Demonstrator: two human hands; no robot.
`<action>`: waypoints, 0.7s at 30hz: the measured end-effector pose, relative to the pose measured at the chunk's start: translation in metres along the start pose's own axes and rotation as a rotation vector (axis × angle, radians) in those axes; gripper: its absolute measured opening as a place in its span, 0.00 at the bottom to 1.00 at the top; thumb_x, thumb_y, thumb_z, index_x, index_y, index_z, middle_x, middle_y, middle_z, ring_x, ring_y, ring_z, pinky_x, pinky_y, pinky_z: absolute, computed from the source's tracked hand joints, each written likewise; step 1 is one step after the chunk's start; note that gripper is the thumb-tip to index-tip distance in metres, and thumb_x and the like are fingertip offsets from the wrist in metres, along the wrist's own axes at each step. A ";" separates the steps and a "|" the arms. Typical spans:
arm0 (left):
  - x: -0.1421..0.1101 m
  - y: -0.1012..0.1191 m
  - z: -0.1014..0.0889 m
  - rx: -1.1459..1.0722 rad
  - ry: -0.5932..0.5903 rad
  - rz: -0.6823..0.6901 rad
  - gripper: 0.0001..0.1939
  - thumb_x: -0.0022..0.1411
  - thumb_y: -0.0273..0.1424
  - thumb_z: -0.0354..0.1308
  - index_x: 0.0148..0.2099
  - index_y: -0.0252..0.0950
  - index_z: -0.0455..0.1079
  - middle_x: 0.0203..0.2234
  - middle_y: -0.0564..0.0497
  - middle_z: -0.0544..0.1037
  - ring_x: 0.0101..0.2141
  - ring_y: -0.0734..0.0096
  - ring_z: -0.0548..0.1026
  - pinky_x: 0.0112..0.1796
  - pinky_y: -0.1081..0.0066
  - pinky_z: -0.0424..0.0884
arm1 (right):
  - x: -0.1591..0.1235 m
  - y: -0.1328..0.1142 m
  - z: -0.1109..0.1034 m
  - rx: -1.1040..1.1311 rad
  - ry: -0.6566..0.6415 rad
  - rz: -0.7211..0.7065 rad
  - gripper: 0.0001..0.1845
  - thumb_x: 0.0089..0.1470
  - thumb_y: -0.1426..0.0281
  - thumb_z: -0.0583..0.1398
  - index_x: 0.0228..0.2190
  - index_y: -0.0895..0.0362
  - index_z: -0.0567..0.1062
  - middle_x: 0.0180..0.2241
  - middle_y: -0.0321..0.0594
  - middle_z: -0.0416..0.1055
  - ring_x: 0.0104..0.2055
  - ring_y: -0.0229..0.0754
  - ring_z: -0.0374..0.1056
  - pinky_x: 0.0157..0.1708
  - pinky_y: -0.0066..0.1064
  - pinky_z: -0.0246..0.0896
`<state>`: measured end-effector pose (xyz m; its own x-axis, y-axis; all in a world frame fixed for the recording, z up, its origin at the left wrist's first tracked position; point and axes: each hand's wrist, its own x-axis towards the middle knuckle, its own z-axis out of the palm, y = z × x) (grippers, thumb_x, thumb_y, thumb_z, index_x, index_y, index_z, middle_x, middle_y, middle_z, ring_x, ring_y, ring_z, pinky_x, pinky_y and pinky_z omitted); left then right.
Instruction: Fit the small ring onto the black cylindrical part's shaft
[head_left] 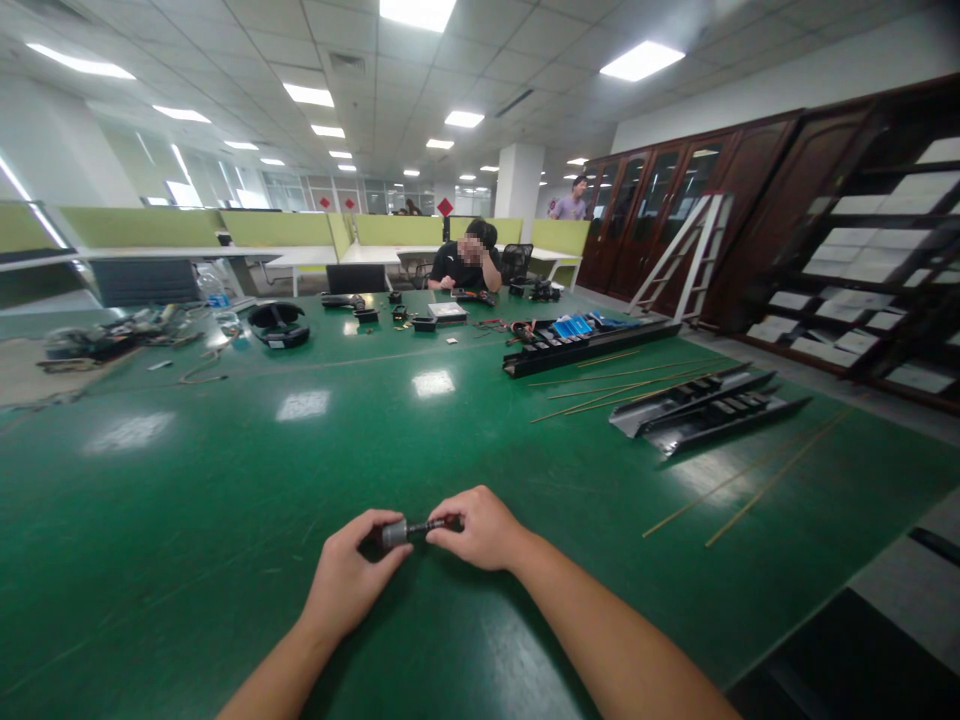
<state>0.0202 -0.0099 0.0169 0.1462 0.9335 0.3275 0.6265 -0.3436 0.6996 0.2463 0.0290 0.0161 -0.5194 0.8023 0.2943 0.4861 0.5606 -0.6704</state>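
Note:
Near the front of the green table, my left hand [346,572] pinches a short grey cylinder [394,534] between thumb and fingers. From its right end a thin dark shaft [424,526] runs across to my right hand [480,530]. The fingers of that hand are closed on the shaft's other end, where a brownish part shows between them. Both hands are close together, with the piece held level between them. Whether the cylinder and shaft are one part I cannot tell, and the fingers hide some of both.
Black metal channels [720,412] and thin brass-coloured rods [675,515] lie at the right of the green table [225,500]. Farther back are a longer channel [585,348], a black headset [279,325] and a plastic bottle [215,295]. A person [466,262] sits across the table.

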 end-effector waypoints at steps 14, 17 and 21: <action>-0.001 -0.005 0.001 -0.004 -0.012 -0.010 0.13 0.56 0.36 0.64 0.44 0.41 0.73 0.39 0.51 0.79 0.41 0.61 0.77 0.45 0.62 0.72 | 0.000 0.003 -0.001 0.041 -0.006 0.022 0.10 0.51 0.65 0.64 0.35 0.55 0.82 0.27 0.36 0.77 0.27 0.36 0.69 0.27 0.25 0.57; 0.000 -0.005 0.001 -0.011 -0.012 -0.014 0.13 0.56 0.36 0.64 0.43 0.41 0.73 0.39 0.51 0.79 0.41 0.62 0.77 0.45 0.63 0.72 | -0.001 0.003 -0.001 0.041 -0.003 0.020 0.10 0.51 0.64 0.64 0.35 0.55 0.82 0.27 0.36 0.77 0.27 0.36 0.69 0.27 0.25 0.57; -0.001 -0.004 0.000 -0.015 -0.009 -0.022 0.13 0.55 0.36 0.64 0.43 0.41 0.73 0.38 0.52 0.79 0.41 0.62 0.77 0.45 0.64 0.72 | -0.001 0.003 -0.002 0.053 0.000 0.014 0.10 0.51 0.65 0.64 0.36 0.55 0.81 0.28 0.36 0.77 0.28 0.37 0.70 0.29 0.25 0.58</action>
<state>0.0175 -0.0092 0.0143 0.1399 0.9416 0.3063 0.6184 -0.3247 0.7157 0.2498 0.0306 0.0155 -0.5133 0.8097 0.2846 0.4549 0.5378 -0.7098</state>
